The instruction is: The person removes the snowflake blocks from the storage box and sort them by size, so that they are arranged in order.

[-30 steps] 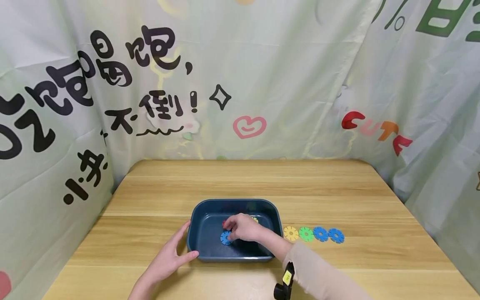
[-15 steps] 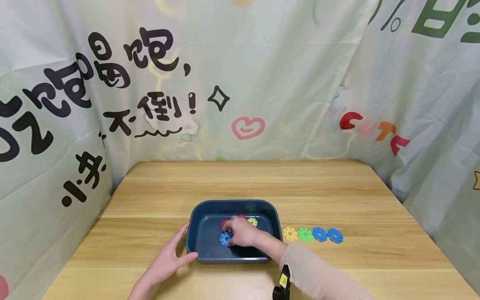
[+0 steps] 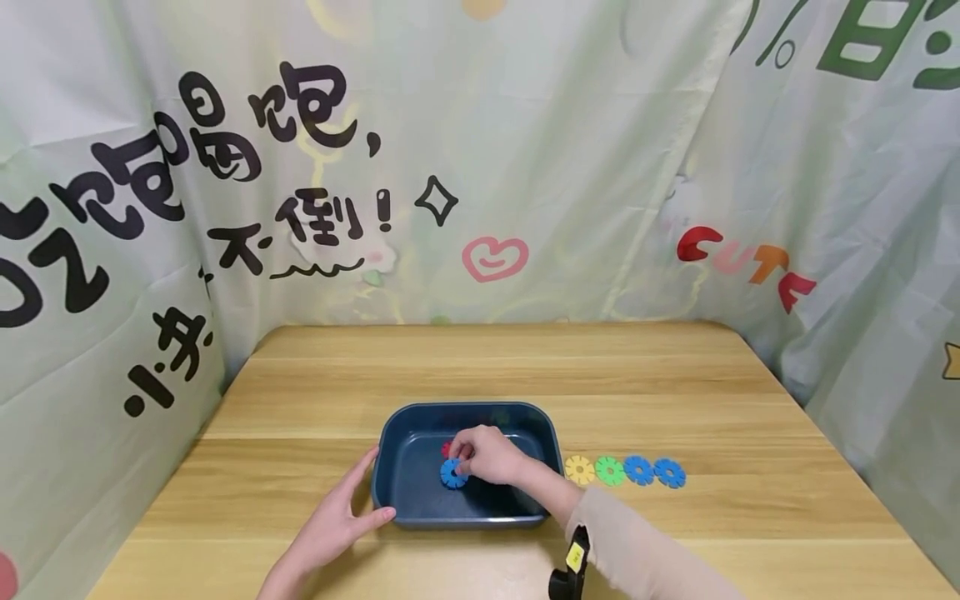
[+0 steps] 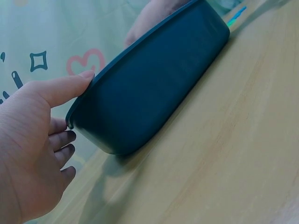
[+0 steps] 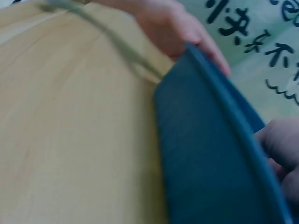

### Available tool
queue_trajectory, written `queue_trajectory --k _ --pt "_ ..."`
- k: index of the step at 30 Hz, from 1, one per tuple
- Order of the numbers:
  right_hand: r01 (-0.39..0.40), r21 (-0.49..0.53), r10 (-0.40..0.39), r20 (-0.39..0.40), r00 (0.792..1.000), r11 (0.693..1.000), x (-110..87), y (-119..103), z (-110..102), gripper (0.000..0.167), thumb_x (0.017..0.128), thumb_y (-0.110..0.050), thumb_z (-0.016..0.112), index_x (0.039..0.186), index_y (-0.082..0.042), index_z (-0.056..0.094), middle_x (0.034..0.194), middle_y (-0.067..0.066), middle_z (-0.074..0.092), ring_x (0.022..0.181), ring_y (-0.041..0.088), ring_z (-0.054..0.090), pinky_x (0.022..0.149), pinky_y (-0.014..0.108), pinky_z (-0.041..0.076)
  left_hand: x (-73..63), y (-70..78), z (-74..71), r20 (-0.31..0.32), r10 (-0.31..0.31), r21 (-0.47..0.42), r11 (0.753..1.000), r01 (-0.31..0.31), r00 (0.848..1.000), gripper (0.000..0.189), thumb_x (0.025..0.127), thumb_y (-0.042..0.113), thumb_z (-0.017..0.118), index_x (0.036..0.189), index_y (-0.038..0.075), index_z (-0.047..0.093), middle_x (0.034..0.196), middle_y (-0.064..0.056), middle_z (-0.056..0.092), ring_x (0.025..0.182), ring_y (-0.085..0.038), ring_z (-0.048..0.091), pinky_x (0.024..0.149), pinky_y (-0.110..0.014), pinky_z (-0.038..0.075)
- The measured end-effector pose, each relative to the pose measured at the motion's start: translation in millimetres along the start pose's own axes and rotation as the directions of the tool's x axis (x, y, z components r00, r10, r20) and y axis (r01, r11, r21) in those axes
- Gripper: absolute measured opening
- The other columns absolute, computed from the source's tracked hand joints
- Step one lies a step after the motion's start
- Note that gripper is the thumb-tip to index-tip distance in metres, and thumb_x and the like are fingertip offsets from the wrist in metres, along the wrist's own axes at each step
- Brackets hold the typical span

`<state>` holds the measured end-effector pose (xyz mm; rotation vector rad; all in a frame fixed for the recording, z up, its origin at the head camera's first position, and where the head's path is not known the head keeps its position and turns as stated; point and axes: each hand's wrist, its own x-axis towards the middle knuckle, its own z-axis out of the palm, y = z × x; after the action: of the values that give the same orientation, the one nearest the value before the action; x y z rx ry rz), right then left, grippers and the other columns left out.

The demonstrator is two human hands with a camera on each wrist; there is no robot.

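Observation:
A dark blue tray (image 3: 420, 521) stands on the table. My left hand (image 3: 335, 518) rests against its left front corner, thumb at the front rim and fingers along the left side. In the left wrist view that thumb (image 4: 70, 88) touches the rim. My right hand (image 3: 491, 457) reaches inside the tray and pinches a blue notched plastic disc (image 3: 453, 473) between thumb and fingers. Part of a red notched disc (image 3: 447, 450) shows behind the right fingers. The right hand covers much of the tray's floor. In the right wrist view the tray wall hides most of this hand.
Right of the tray, a yellow disc (image 3: 580, 470), a green disc (image 3: 610, 471) and two blue discs, the nearer one (image 3: 639, 470) and the end one (image 3: 670, 472), lie in a row on the wooden table (image 3: 525, 358). A printed curtain (image 3: 585, 167) hangs behind.
The right hand dipped to the blue disc, then rose slightly with it. Red and light yellow discs seen behind the hand half a second ago are now covered. The left hand stays put.

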<state>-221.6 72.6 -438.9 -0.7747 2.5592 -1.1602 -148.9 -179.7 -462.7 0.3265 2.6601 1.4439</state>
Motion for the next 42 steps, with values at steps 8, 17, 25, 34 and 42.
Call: queue_trajectory --k 8,17,25,34,42 --pt "-0.069 0.225 0.084 -0.057 0.995 0.972 -11.0 -4.1 -33.1 0.008 0.082 -0.002 0.067 0.09 -0.002 0.064 0.075 0.003 0.058 0.062 0.018 0.055 0.06 0.037 0.053 -0.8 -0.2 0.3 0.002 0.007 -0.014 1.0 -0.007 1.0 0.084 0.08 0.03 0.073 0.147 0.011 0.026 0.149 -0.019 0.026 0.133 -0.043 0.023 0.1 -0.066 0.02" --pt "-0.062 0.387 0.127 -0.144 0.981 0.92 -37.7 12.4 -75.2 0.018 0.082 0.002 0.064 0.098 0.009 0.06 0.078 0.006 0.058 0.071 0.023 0.058 0.069 0.045 0.054 -1.8 -1.1 2.2 0.001 0.013 -0.008 1.0 -0.013 1.0 0.084 0.079 0.031 0.074 0.146 0.011 0.027 0.148 -0.019 0.027 0.133 -0.043 0.024 0.1 -0.066 0.022" --pt "-0.107 0.425 0.222 -0.231 0.947 0.899 -81.1 40.7 -116.8 0.025 0.083 0.001 0.063 0.104 0.013 0.055 0.084 0.008 0.059 0.074 0.018 0.058 0.071 0.038 0.054 -1.3 -1.4 2.5 -0.008 0.025 -0.023 0.999 -0.025 1.0 0.083 0.079 0.029 0.074 0.146 0.011 0.028 0.148 -0.018 0.028 0.133 -0.042 0.025 0.101 -0.065 0.021" --pt "-0.164 0.47 0.339 -0.315 0.887 0.867 -138.4 78.4 -158.0 0.032 0.088 -0.006 0.061 0.11 0.015 0.048 0.085 -0.001 0.06 0.076 0.014 0.059 0.071 0.031 0.053 -1.5 0.7 0.7 -0.012 0.026 -0.018 0.999 -0.026 1.0 0.083 0.079 0.029 0.073 0.146 0.011 0.028 0.148 -0.02 0.026 0.133 -0.043 0.024 0.1 -0.066 0.021" --pt "-0.257 0.478 0.444 -0.332 0.832 0.84 -184.1 115.7 -172.4 0.023 0.092 -0.009 0.056 0.106 0.009 0.051 0.082 -0.005 0.058 0.074 0.011 0.058 0.068 0.029 0.052 -0.6 1.5 0.4 0.01 -0.003 -0.007 1.0 0.003 1.0 0.083 0.08 0.032 0.072 0.146 0.012 0.027 0.149 -0.019 0.026 0.133 -0.043 0.023 0.099 -0.066 0.021"
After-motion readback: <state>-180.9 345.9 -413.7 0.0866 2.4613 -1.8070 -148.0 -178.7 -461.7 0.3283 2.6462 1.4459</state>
